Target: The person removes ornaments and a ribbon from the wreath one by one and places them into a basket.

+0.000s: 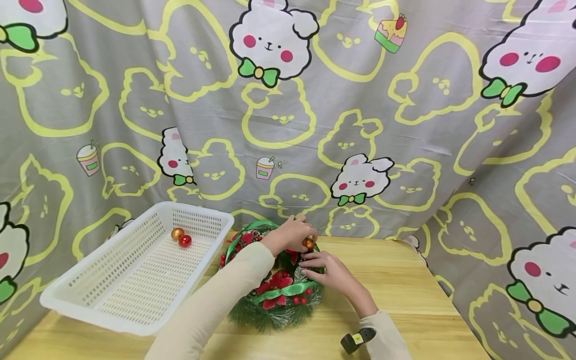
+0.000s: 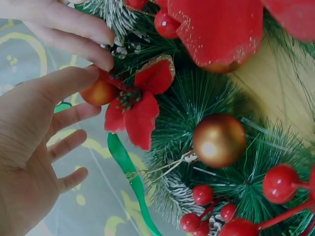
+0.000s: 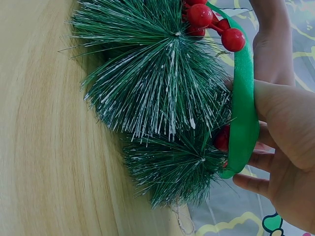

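Note:
A Christmas wreath [image 1: 281, 310] of frosted green needles, red flowers, berries and green ribbon lies on the table. My left hand [image 1: 293, 234] reaches over its far right side. There its thumb and forefinger pinch an orange-gold ball ornament [image 2: 98, 92], beside a red flower [image 2: 135, 108]. Another gold ball [image 2: 219, 141] sits among the needles. At the wreath's right edge is my right hand [image 1: 330, 271], its straight fingers touching the greenery close to the left hand. In the right wrist view, green ribbon [image 3: 243, 108] and needles hide part of that hand [image 3: 290, 142].
A white perforated plastic basket [image 1: 112, 322] stands to the left of the wreath. Inside it lie a gold ball [image 1: 177, 233] and a red ball [image 1: 185, 241]. A patterned curtain [image 1: 288, 165] hangs behind the wooden table [image 1: 396, 280].

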`<move>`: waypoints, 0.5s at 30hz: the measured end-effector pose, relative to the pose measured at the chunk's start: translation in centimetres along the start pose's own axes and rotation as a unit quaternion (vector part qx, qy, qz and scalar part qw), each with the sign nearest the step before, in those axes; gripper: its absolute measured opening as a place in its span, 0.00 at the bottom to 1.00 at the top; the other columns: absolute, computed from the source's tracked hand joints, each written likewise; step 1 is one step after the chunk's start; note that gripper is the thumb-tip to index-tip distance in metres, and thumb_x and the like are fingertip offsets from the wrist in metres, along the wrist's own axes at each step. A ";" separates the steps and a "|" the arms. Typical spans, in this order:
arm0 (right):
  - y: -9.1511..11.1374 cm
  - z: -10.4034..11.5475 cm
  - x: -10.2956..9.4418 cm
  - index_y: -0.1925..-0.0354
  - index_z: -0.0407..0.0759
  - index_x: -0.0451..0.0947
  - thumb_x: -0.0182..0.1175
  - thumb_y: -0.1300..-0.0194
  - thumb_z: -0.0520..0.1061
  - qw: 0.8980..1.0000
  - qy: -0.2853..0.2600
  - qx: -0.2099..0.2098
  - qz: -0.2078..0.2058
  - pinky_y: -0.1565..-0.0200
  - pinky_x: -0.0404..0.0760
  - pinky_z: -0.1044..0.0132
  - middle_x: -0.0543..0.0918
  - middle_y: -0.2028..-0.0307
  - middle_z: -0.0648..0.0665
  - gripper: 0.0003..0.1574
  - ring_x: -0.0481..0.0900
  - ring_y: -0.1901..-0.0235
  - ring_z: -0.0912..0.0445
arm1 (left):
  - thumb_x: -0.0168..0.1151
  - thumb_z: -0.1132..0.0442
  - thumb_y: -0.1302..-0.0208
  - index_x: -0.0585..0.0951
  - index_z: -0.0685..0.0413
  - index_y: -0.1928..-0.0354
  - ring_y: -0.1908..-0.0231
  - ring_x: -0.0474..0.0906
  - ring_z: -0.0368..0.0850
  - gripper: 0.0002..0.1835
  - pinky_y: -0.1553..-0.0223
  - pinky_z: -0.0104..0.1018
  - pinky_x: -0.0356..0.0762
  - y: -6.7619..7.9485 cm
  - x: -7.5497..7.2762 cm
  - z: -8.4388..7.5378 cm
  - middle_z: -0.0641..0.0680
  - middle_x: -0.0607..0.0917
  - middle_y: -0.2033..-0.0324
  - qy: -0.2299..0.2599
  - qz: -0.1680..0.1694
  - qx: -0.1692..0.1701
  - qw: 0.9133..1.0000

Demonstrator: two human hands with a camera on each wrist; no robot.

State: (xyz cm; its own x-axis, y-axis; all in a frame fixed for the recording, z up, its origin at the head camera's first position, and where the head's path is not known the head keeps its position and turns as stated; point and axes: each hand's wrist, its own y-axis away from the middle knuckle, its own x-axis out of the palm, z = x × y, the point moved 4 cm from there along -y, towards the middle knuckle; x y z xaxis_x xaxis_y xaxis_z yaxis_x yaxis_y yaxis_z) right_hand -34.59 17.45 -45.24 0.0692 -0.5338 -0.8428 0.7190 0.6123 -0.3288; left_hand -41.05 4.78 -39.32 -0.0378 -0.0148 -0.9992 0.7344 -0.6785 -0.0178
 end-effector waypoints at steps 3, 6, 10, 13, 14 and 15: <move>0.0 0.0 0.0 0.47 0.45 0.88 0.63 0.28 0.50 1.000 -0.003 0.001 -0.001 0.43 0.79 0.43 0.85 0.42 0.40 0.17 0.81 0.42 0.42 | 0.71 0.55 0.35 0.85 0.37 0.47 0.28 0.65 0.57 0.14 0.28 0.60 0.61 -0.2 0.3 0.0 0.42 0.86 0.44 -0.002 -0.008 0.002 1.000; 0.1 0.0 0.0 0.47 0.44 0.88 0.63 0.28 0.49 1.000 -0.006 0.002 -0.001 0.43 0.79 0.43 0.85 0.42 0.39 0.17 0.81 0.42 0.42 | 0.71 0.54 0.35 0.85 0.38 0.49 0.32 0.69 0.54 0.13 0.30 0.58 0.64 -0.2 0.4 0.0 0.42 0.86 0.46 -0.002 -0.011 0.000 1.000; 0.1 0.0 0.0 0.47 0.44 0.88 0.64 0.28 0.49 1.000 -0.007 0.002 0.000 0.43 0.79 0.43 0.85 0.42 0.39 0.17 0.81 0.42 0.42 | 0.71 0.52 0.35 0.84 0.38 0.49 0.40 0.71 0.49 0.14 0.33 0.54 0.66 -0.1 0.5 -0.1 0.42 0.86 0.47 -0.007 -0.010 -0.004 1.000; 0.1 0.0 0.0 0.47 0.44 0.88 0.63 0.28 0.49 1.000 -0.006 0.001 -0.001 0.43 0.79 0.43 0.85 0.42 0.39 0.17 0.81 0.42 0.42 | 0.71 0.51 0.35 0.84 0.38 0.49 0.41 0.72 0.49 0.14 0.34 0.54 0.67 -0.1 0.5 -0.1 0.42 0.86 0.48 -0.010 -0.011 -0.005 1.000; 0.1 0.0 0.0 0.47 0.44 0.88 0.63 0.28 0.49 1.000 -0.006 0.002 -0.001 0.43 0.79 0.43 0.85 0.42 0.39 0.17 0.81 0.42 0.42 | 0.71 0.51 0.35 0.84 0.38 0.49 0.39 0.71 0.49 0.14 0.33 0.54 0.66 -0.1 0.5 -0.1 0.42 0.86 0.48 -0.009 -0.012 -0.004 1.000; 0.0 0.0 0.0 0.47 0.44 0.87 0.64 0.28 0.49 1.000 -0.007 0.001 -0.001 0.42 0.79 0.43 0.85 0.42 0.39 0.17 0.81 0.42 0.42 | 0.71 0.51 0.35 0.84 0.39 0.49 0.36 0.71 0.51 0.14 0.32 0.55 0.66 -0.1 0.4 -0.1 0.42 0.87 0.48 -0.006 -0.013 -0.004 1.000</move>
State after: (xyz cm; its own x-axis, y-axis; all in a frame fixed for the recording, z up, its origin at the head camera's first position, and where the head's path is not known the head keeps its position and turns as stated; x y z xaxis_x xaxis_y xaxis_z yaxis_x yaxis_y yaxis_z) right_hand -34.56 17.48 -45.25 0.0769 -0.5436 -0.8358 0.7210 0.6093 -0.3299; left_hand -41.10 4.88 -39.73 -0.0646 -0.0062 -0.9979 0.7379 -0.6735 -0.0436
